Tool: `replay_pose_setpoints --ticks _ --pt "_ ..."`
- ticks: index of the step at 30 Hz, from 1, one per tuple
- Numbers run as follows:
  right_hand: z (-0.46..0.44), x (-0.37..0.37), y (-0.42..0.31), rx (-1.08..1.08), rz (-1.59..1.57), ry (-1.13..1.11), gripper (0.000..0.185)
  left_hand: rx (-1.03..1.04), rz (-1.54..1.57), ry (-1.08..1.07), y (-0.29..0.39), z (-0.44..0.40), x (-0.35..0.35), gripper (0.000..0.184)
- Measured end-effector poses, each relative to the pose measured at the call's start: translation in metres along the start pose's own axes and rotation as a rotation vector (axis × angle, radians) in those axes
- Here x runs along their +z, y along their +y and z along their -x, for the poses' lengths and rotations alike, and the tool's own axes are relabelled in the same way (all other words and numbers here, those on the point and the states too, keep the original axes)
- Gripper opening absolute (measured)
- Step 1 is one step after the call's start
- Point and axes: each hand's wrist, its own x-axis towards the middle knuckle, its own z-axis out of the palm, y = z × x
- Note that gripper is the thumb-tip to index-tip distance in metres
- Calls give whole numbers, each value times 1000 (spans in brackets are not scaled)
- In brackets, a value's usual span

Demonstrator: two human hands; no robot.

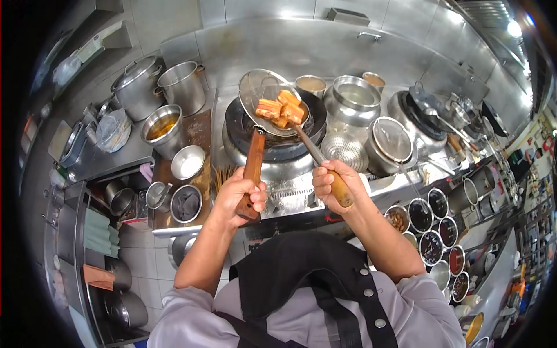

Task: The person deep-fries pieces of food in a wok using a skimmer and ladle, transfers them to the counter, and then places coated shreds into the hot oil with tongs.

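My left hand (239,196) is closed round the wooden handle of a mesh strainer (253,87), which is held tilted above a dark wok (235,120) on the range. Several golden-brown fried blocks (281,109) sit in its mesh. In my right hand (338,184) is the wooden grip of a long metal-shafted cooking utensil (313,149). The shaft runs up to the strainer's near right rim, beside the fried blocks. Its working end is hidden by the food, so whether it is a ladle or a spatula I cannot tell.
A pot of amber liquid (163,126), a steel bowl (187,162) and tall stockpots (181,87) stand left. Right of the wok are a large steel pot (355,95), a perforated skimmer (344,152) and another strainer (392,139). Several sauce containers (430,246) stand at lower right.
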Motion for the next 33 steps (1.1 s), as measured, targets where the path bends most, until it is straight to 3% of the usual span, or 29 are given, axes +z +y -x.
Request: replay_pose_setpoints --ticks 2,3,7,10,12,16,22,24,33 --pt "-1 1 14 176 -256 -100 9 -38 0 16 1 -3 -18 58" --pt "0 7 20 150 -242 -91 16 -56 -14 9 1 -3 -24 59" --pt "1 12 28 156 -332 -151 12 -50 -158 0 16 4 -22 64" --pt "11 25 34 46 -276 -182 11 -18 -230 -76 36 -6 -36 64" --pt "10 28 47 63 -101 -69 30 -14 -224 -71 42 -7 -37 61" --pt "1 37 43 153 -440 -225 35 1 -237 -50 41 4 -34 58" --pt "2 35 53 129 -449 -175 36 -87 -69 -65 40 9 -55 55" --pt "1 35 54 149 -496 -180 19 -92 -47 -76 38 5 -66 55" --pt "58 25 69 -112 -557 -418 41 -39 45 -108 14 -43 -85 39"
